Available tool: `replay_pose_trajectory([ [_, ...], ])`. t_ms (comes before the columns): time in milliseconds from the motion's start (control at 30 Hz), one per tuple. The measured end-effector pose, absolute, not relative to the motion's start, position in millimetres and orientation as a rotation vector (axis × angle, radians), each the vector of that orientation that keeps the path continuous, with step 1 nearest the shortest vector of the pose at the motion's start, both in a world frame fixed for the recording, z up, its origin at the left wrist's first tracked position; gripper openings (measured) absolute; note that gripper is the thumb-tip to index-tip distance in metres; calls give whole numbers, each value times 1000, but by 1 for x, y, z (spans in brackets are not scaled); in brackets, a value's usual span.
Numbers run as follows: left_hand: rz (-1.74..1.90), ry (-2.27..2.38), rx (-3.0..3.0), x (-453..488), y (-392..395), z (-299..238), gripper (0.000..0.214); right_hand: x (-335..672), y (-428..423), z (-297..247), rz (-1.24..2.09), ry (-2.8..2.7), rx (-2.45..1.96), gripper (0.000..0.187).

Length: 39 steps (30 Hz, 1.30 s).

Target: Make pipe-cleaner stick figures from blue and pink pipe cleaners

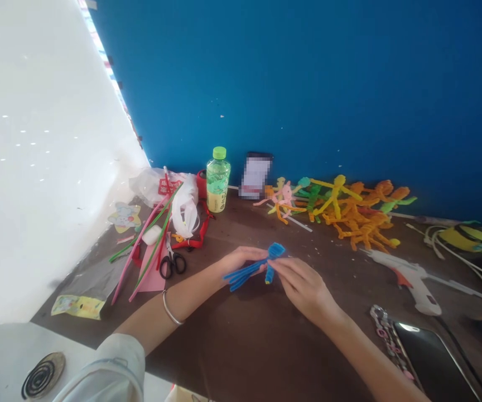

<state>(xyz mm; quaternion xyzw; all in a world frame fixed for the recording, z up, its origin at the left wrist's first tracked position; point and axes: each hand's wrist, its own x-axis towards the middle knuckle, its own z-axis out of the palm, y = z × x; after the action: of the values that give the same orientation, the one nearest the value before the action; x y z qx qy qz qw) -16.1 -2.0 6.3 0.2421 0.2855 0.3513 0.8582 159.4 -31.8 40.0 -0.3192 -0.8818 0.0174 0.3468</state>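
Note:
A blue pipe-cleaner figure (253, 269) is held above the dark wooden table (232, 357), its looped head at the top right and its long strands pointing left. My left hand (236, 259) grips the figure from the left. My right hand (303, 287) pinches it from the right, its fingers covering the figure's middle. A silver bangle (169, 308) circles my left wrist. Black-handled scissors (172, 263) lie on a pink sheet to the left of my hands, and a white glue gun (408, 279) lies to the right.
Orange, yellow, pink and green pipe-cleaner figures (341, 215) are heaped against the blue wall (308, 84). Behind them stand a green-capped bottle (218, 183) and a plastic bag (184, 206). Loose pink and green pipe cleaners (144, 245) lie at the left, and a black phone (429, 357) lies at the near right.

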Motion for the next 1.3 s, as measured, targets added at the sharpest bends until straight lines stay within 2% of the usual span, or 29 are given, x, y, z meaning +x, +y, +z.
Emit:
replay_pose_trajectory([
  [233,691,654,528,-16,-1,3,17,164,-29,48,-399,-2577,-651,27],
  [367,675,698,543,-16,-2,6,22,166,-25,55,-461,-2646,-562,27],
  [500,712,656,582,-15,-6,13,33,173,-21,59,-368,-2658,-538,25],
  [700,891,629,613,-8,-10,15,34,168,-23,40,242,-2134,-1019,15],
  [767,944,639,607,-7,-10,14,35,163,-24,38,584,-1816,-1249,15],
  [833,1000,651,611,-6,-10,12,35,158,-24,41,1034,-1502,-1382,25],
  [900,1045,656,627,-5,-10,10,35,155,-23,49,1472,-1248,-1398,34],
  [967,1059,651,645,-4,-10,8,37,152,-22,55,1741,-1090,-1369,34],
  [1133,1065,685,737,-5,-9,4,34,152,-17,53,1867,-888,-1322,22],
  [1300,1159,848,1220,-11,-7,6,29,156,-16,47,1824,-903,-1326,21],
])
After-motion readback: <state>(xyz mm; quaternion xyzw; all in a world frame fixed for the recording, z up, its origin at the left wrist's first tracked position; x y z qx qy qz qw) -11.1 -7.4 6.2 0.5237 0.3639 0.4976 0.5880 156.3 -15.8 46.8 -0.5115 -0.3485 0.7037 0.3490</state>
